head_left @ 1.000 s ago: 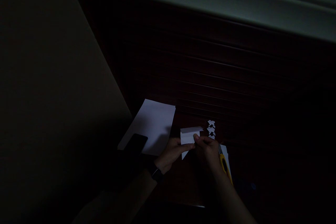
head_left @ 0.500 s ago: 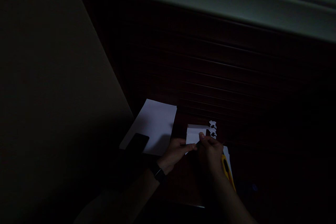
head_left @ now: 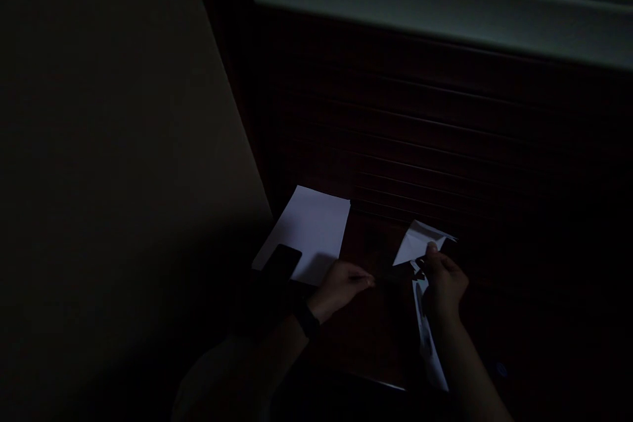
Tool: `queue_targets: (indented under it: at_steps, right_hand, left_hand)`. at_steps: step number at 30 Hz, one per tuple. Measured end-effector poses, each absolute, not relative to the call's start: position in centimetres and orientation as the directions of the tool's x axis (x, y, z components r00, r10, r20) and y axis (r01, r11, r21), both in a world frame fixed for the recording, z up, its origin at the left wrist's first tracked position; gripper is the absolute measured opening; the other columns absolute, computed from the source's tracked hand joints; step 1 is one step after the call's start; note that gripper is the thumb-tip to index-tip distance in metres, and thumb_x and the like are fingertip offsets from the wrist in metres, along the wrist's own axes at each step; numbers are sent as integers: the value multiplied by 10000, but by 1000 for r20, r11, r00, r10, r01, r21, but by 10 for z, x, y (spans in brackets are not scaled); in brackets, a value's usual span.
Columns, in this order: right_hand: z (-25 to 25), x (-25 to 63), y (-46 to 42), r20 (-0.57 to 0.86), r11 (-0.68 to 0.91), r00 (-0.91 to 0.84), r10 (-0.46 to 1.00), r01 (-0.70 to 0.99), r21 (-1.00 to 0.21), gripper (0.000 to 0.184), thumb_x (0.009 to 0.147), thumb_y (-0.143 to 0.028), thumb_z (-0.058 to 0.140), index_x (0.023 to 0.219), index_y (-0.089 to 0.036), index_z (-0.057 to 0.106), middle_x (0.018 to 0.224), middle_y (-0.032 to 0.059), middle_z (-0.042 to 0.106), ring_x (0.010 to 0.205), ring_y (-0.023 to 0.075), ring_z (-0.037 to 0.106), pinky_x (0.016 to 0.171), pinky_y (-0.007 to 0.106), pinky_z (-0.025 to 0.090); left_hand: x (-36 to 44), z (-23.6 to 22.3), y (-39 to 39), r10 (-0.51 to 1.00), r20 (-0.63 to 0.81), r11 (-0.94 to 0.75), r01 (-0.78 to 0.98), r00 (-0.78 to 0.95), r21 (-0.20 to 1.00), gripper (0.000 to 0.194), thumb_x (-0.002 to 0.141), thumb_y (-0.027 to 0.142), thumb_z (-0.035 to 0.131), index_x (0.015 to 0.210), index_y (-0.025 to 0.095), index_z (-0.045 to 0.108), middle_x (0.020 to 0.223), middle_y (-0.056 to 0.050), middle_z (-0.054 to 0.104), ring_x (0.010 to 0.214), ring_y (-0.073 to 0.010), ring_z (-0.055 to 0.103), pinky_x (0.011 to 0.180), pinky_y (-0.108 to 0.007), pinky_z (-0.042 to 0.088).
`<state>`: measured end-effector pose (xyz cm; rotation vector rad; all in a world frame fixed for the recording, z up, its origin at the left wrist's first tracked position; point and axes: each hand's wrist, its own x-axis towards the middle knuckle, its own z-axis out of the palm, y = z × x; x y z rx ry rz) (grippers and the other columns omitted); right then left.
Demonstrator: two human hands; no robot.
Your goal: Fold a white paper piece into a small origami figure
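Note:
My right hand (head_left: 446, 283) pinches a folded piece of white paper (head_left: 414, 242) between thumb and fingers, raised at a tilt above the dark wooden table (head_left: 368, 333). Below that hand lie small white paper scraps (head_left: 416, 268), partly covered. Beside my right wrist is a long white strip of paper (head_left: 426, 336) with dark marks or shadows on it. My left hand (head_left: 342, 287), with a dark watch (head_left: 306, 318) on the wrist, is closed in a pinch, apart from the folded paper. Whatever may be between its fingertips is too dark to make out.
White sheets (head_left: 316, 224) lie at the table's left, with a black phone-like object (head_left: 281, 265) over their near corner. A plain wall (head_left: 148, 112) rises on the left. Dark slatted wood (head_left: 395, 125) stands behind, under a pale ledge (head_left: 420, 20). The light is very dim.
My right hand has moved right with the folded paper, away from my left hand, and the paper is now tilted. The yellow cutter beside my right wrist no longer shows. The view has shifted slightly.

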<state>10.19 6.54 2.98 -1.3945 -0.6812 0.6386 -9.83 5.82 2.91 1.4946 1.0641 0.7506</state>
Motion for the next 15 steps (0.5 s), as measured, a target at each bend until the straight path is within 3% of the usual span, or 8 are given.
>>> queue_targets:
  at_steps: [2,4,6,9,11,15]
  right_hand:
    - [27,106,63,34,95,651,758,-59,-994,385,629,-510,649,621,-131,581,539,-15,518,449,93,449,415,213,356]
    - [26,108,60,15,104,642,767,-101,-989,387,607,-505,668,628,-128,581,536,-18,512,447,92,453,417,217,366]
    - [26,106,55,6,105,647,763,-115,-988,394,585,-504,683,654,-126,593,546,-16,524,453,99,468,425,225,378]
    - [29,99,47,2,90,646,764,-104,-990,401,575,-507,684,685,-128,611,569,-8,555,480,116,497,451,240,400]
    - [33,92,41,3,77,635,772,-89,-993,401,581,-512,675,680,-128,618,556,-11,559,481,118,499,454,241,397]
    - [37,83,33,4,40,645,764,-40,-998,414,570,-527,668,630,-120,622,488,-22,532,452,114,477,435,235,362]
  left_hand:
    - [-119,32,53,946,-17,-146,475,323,868,236,797,311,472,850,178,660,880,-59,671,834,-179,599,764,-285,419]
    - [-146,38,44,970,71,-220,724,231,654,234,805,321,461,931,213,626,932,-56,647,908,-204,564,812,-320,378]
    - [-175,44,32,993,94,-110,905,78,412,328,783,381,484,1036,190,565,957,-99,618,931,-248,540,802,-359,364]
    - [-208,46,14,986,87,133,982,-146,135,515,757,476,476,1137,128,477,1052,-183,551,984,-324,492,799,-425,335]
    - [-216,42,6,975,54,215,975,-218,52,608,734,518,481,1182,112,425,1086,-214,519,1004,-347,470,793,-442,325]
    - [-212,36,3,956,47,290,957,-290,20,648,724,546,467,1186,96,404,1057,-224,526,971,-353,482,775,-470,320]
